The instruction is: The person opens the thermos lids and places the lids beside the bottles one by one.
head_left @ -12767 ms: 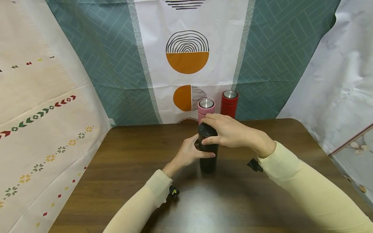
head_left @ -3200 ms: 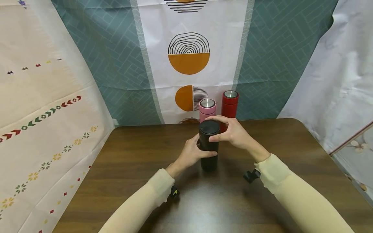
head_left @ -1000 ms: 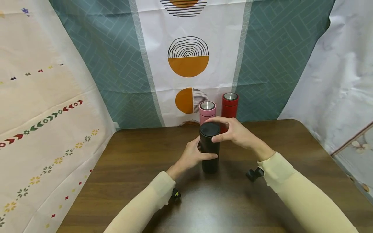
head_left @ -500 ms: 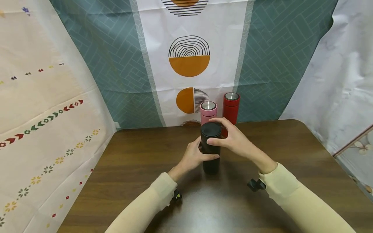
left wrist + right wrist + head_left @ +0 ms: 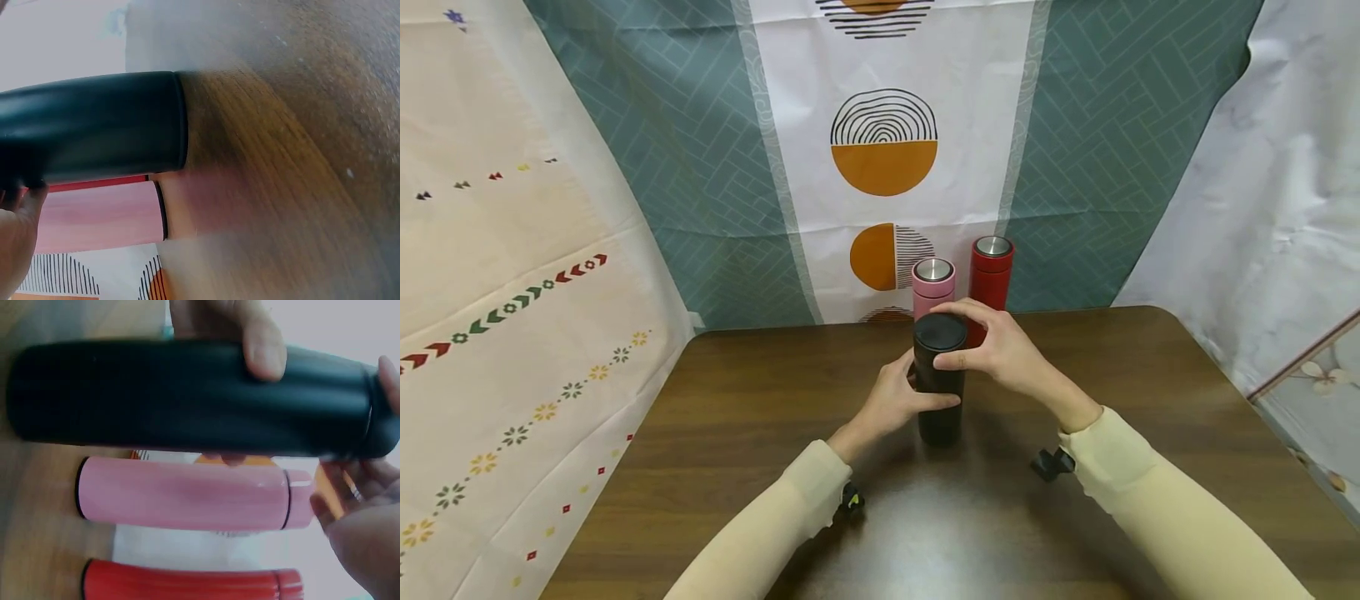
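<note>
A black thermos flask stands upright on the table in the middle of the head view. My left hand grips its body from the left, thumb across the front. At the top, my right hand pinches the black lid between thumb and fingers. The lid sits on the flask. In the right wrist view the left thumb lies along the flask, and the right hand's fingers reach round the lid end. The left wrist view shows the flask's base close to the wood.
Behind the black flask stands a pink thermos flask with a steel-topped lid. A red thermos flask is to its right, near the table's back edge. Patterned cloths hang behind and on both sides.
The right hand lay over the lid's top in the oldest frame; now it pinches the lid's sides. Its grip has shifted slightly lately. The left hand and the flask hold their place.
</note>
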`<move>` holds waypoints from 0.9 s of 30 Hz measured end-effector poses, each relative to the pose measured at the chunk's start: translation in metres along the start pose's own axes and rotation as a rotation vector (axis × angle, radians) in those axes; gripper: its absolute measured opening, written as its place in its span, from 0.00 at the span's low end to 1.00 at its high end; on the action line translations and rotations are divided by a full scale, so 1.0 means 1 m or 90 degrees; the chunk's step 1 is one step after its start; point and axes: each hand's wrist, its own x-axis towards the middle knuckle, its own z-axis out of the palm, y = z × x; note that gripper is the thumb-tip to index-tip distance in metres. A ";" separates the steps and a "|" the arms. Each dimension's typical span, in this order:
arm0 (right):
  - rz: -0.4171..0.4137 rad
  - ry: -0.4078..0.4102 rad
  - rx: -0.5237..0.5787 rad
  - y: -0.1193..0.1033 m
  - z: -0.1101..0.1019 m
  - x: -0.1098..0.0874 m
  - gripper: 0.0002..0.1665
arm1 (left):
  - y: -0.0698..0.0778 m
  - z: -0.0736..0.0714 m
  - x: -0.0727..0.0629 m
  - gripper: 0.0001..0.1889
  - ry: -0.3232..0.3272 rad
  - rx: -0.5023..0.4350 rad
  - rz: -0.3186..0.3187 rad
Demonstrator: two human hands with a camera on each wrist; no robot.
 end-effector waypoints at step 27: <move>0.048 0.026 0.065 -0.009 0.014 -0.011 0.40 | -0.002 0.001 0.000 0.37 0.001 0.019 0.021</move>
